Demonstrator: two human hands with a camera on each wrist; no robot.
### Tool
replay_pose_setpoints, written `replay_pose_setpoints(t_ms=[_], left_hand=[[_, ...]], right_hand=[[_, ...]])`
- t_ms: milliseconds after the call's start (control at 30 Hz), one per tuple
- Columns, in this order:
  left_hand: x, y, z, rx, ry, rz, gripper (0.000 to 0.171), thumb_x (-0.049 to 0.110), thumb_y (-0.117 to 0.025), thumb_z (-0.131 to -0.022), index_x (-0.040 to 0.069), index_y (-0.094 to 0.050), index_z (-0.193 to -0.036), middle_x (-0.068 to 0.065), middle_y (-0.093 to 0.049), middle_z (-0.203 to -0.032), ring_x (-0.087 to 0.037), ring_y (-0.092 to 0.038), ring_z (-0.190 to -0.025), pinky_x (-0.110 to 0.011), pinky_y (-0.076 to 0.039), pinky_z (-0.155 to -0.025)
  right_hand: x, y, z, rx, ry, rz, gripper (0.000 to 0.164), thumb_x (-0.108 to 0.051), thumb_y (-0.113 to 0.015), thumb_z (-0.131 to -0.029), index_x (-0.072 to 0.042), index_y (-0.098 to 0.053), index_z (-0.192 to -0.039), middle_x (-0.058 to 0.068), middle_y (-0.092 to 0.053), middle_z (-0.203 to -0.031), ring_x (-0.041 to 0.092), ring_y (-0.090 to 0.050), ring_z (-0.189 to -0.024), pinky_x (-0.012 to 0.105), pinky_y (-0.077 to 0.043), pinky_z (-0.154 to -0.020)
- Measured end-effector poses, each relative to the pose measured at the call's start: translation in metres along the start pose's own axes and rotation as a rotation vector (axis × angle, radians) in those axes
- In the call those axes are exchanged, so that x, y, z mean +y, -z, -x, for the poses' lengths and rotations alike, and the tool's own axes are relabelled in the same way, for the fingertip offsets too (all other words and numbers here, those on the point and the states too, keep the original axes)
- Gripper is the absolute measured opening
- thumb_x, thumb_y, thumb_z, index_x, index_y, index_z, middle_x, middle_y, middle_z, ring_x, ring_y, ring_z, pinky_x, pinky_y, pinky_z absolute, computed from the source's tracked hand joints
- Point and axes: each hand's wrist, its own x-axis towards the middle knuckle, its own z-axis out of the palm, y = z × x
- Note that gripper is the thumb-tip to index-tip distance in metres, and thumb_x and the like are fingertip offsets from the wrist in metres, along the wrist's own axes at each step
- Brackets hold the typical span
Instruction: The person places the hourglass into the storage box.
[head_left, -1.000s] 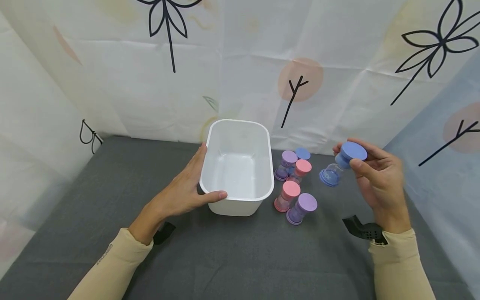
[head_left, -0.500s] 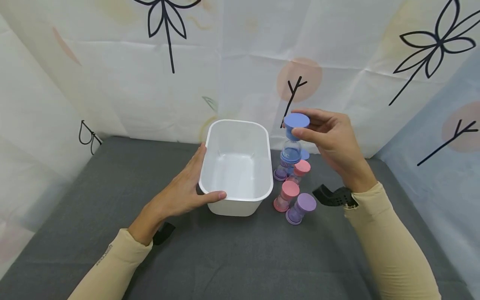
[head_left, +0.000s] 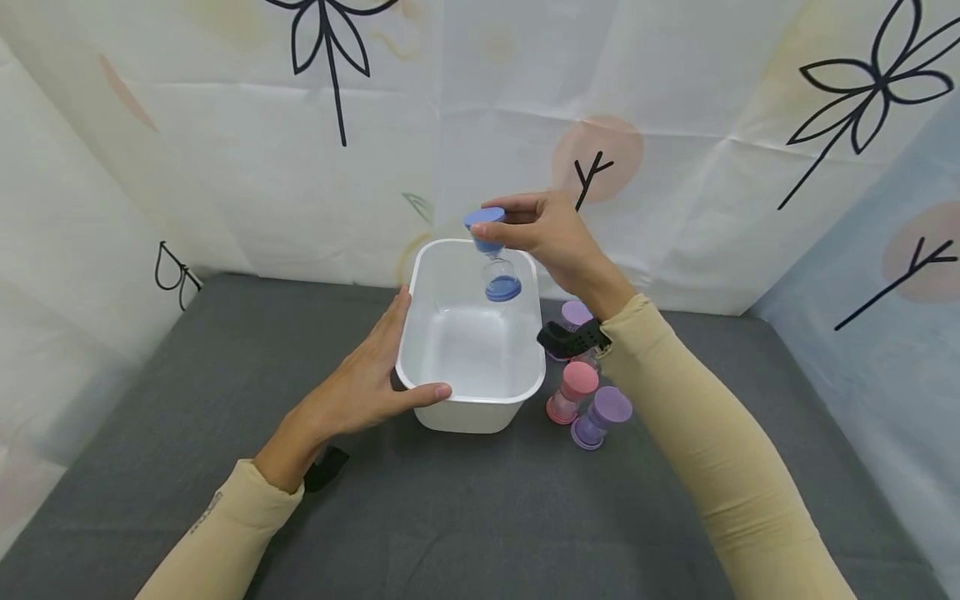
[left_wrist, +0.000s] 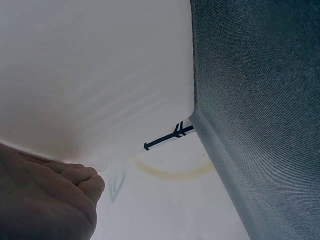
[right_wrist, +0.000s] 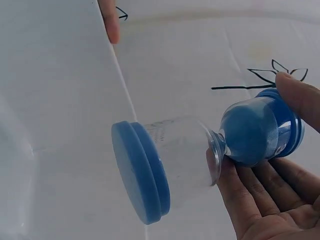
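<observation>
A blue-capped sand timer (head_left: 502, 287) with blue sand hangs tilted over the back part of a white plastic bin (head_left: 480, 400). My right hand (head_left: 558, 237) pinches its upper cap between thumb and fingers. In the right wrist view the blue sand sits in the bulb near the hand, while the other bulb (right_wrist: 185, 150) looks clear. My left hand (head_left: 360, 379) rests against the bin's left side with straight fingers, its thumb laid on the front rim. Seen from the left wrist, the fingers (left_wrist: 82, 177) lie along the bin's outer wall.
Right of the bin stand a pink sand timer (head_left: 577, 382) and a purple one (head_left: 611, 406). Another purple timer (head_left: 576, 313) is behind them, partly covered by the right wrist, which also hides others. A patterned cloth (head_left: 480, 125) hangs behind the grey table (head_left: 465, 517).
My right hand has carried the blue sand timer leftward from the table's right side, past the other timers, to over the bin. My left hand has stayed at the bin.
</observation>
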Motion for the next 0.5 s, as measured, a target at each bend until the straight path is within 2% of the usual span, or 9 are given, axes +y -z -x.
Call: replay_pose_setpoints(t_ms=[267, 500], left_hand=[[0.0, 0.0, 0.0, -0.007, -0.008, -0.002, 0.12, 0.05, -0.078, -0.086, 0.025, 0.011, -0.163, 0.002, 0.005, -0.169, -0.025, -0.012, -0.153, -0.061, -0.03, -0.113], [0.001, 0.001, 0.001, -0.019, 0.01, -0.022, 0.12, 0.053, -0.076, -0.087, 0.022, 0.012, -0.162, 0.003, 0.008, -0.169, -0.023, -0.004, -0.154, -0.06, -0.024, -0.116]], right_hand=[[0.023, -0.035, -0.031, -0.015, -0.179, 0.103, 0.04, -0.017, -0.085, -0.085, 0.002, -0.072, -0.118, 0.014, -0.074, -0.104, 0.024, -0.071, -0.095, 0.034, -0.054, -0.091], [0.039, -0.048, -0.044, 0.005, -0.323, 0.143, 0.044, -0.018, -0.088, -0.082, 0.004, -0.071, -0.115, 0.013, -0.073, -0.105, 0.022, -0.071, -0.093, 0.037, -0.054, -0.093]])
